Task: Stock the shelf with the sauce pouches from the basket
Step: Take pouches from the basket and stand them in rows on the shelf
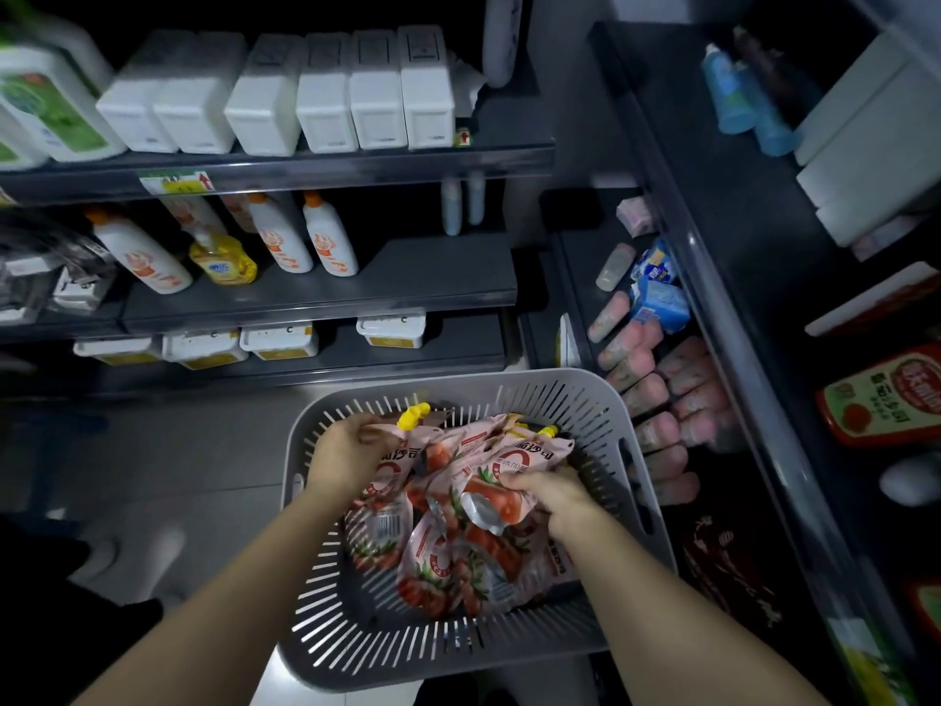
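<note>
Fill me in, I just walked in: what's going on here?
A person has both hands in a grey basket of sauce pouches. The left hand grips one pouch near its yellow cap; the right hand grips another. Both lie in the basket, in front of the shelves.

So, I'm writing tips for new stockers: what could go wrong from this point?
1. The right grip crumples a sauce pouch in the tangled pile; lifting it may drag neighbours over the basket rim.
2. The left grip pinches another pouch by its top, near the yellow cap; it could slip or strain the spout.
</note>
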